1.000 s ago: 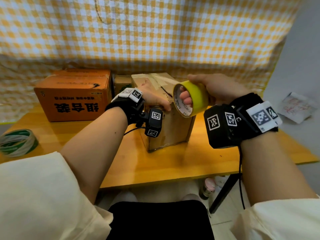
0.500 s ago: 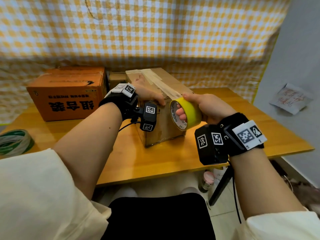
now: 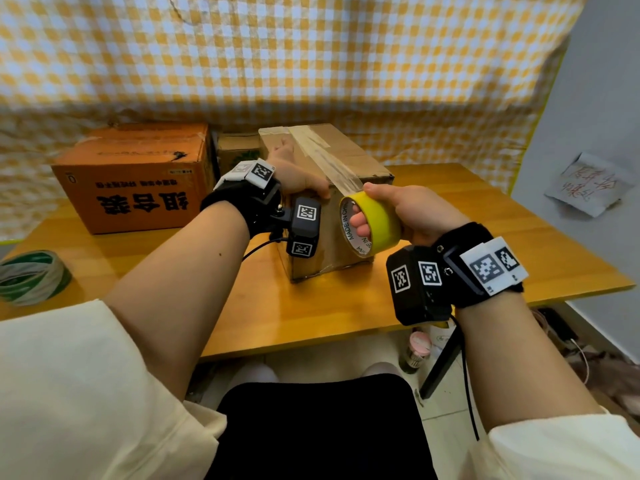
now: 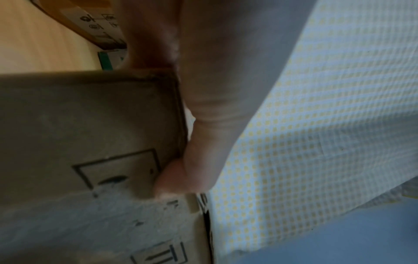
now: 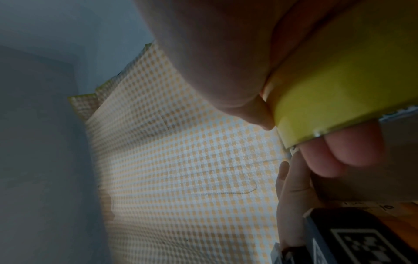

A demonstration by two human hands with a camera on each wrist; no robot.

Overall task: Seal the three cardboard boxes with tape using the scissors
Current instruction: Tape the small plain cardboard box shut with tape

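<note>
Head view: my right hand (image 3: 415,216) held the yellow tape roll (image 3: 372,225), fingers (image 3: 360,221) curled through its core and thumb on the outer rim. A clear strip of tape (image 3: 332,164) ran from the roll up over the near top edge of the brown box (image 3: 349,157) and along its lid. My left hand (image 3: 294,171) lay on the box top at the left side, thumb hooked over the near edge and pressing the front face. The box stood on the wooden table (image 3: 311,313), near the front middle. An orange box (image 3: 138,178) sat behind it to the left, and a small box (image 3: 239,150) showed between the two at the back. A green and white tape roll (image 3: 33,277) lay at the table's far left edge. I could not spot the scissors in any view.

Left wrist view: blurry, my thumb (image 4: 178,176) pressed against the printed side of the brown box (image 4: 90,125), palm over the top edge.

Right wrist view: three fingertips (image 5: 353,151) stuck out of the yellow roll (image 5: 343,89), thumb (image 5: 248,110) against its side. Checked cloth (image 3: 311,64) hung behind the table.
</note>
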